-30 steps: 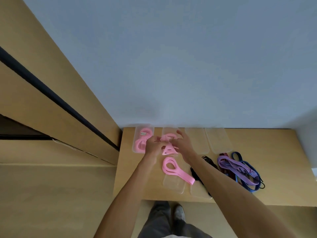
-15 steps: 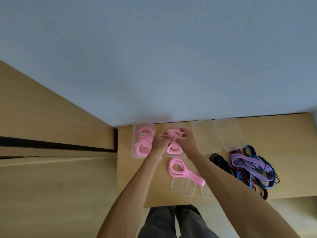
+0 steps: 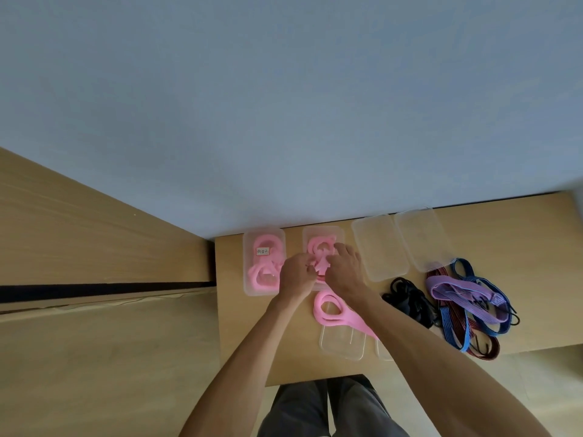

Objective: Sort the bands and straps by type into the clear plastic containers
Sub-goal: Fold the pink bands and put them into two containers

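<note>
1. Pink bands lie in the second box from the left, at the back of the table.
2. The left hand is at the near left side of this box. Its fingers are curled, and they seem to pinch a pink band. The view is too blurred to be sure.
3. The right hand lies over the near right side of the same box. Its fingers reach down onto the pink bands. It is hard to tell if they grip or only press.
4. The two hands are close together, almost touching.
5. The first box, just to the left, holds more pink bands and has a small label.
6. A loose pink band lies on the table just in front of the hands. Part of it rests on a clear lid.
7. Two more clear boxes sit to the right of the hands, side by side.
8. A black strap lies near them, in front.
9. Further right is a heap of straps: purple, blue and dark red, all tangled together.
10. A wooden cupboard stands to the left of the table, and a blue-grey wall is behind it.
</note>
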`<state>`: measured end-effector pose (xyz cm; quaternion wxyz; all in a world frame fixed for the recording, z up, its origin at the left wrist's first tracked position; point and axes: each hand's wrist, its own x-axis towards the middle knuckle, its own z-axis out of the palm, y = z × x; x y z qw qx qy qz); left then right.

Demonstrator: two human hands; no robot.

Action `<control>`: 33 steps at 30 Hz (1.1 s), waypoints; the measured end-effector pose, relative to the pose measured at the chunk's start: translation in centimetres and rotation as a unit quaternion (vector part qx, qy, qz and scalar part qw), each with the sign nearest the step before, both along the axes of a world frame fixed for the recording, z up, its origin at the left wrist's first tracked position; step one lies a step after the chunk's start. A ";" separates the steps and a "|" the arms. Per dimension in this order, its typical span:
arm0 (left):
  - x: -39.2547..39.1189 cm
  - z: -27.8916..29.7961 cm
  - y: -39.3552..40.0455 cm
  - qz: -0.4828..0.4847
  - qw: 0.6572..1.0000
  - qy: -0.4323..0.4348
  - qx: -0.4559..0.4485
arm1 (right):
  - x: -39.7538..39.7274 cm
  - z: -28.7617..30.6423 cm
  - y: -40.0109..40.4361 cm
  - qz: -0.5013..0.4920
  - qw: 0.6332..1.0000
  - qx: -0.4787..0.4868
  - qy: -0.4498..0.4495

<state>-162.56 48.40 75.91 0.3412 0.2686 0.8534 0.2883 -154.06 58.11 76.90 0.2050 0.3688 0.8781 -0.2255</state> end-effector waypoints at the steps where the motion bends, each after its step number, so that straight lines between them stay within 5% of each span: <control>1: 0.0 0.1 0.0 -0.013 1.000 -0.002 -0.004 | 0.1 -0.1 -0.1 0.033 0.999 0.040 -0.009; 11: 1.0 1.0 -2.2 -0.009 1.000 0.011 0.004 | 1.7 -0.1 -0.2 0.089 0.995 0.044 -0.033; 16: 2.6 1.7 -2.7 0.040 0.999 0.022 0.005 | 4.0 1.0 -0.2 -0.070 0.994 0.032 0.080; 20: 5.1 1.6 -3.1 0.079 0.996 0.013 -0.035 | 6.9 1.6 -1.0 -0.108 0.993 -0.028 0.030; 28: 8.9 -1.1 -4.5 0.099 0.978 -0.087 -0.163 | 10.6 -0.5 -3.3 -0.067 0.979 -0.188 -0.040; 33: 9.3 -1.8 -4.9 0.179 0.957 -0.225 -0.046 | 11.0 -2.1 -4.2 -0.091 0.971 -0.221 -0.023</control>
